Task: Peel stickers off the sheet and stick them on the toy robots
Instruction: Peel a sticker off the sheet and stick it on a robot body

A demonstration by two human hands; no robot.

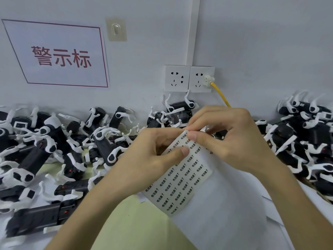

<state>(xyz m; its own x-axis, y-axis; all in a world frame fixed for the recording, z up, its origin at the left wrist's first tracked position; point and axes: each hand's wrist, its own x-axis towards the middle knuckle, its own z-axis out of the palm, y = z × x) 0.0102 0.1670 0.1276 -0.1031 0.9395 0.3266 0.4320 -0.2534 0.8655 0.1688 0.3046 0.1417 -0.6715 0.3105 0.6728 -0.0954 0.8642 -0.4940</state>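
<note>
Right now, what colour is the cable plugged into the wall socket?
The cable is yellow; head view.

Bare left hand [153,150], right hand [228,136]

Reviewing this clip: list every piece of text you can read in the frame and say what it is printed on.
"警示标": large red characters on the red-bordered white wall sign.
Sticker sheet: rows of one short black print, repeated, each with an up arrow; the characters are too small to read with certainty.
White tag on a toy robot at the far right: too blurred to read.
</note>
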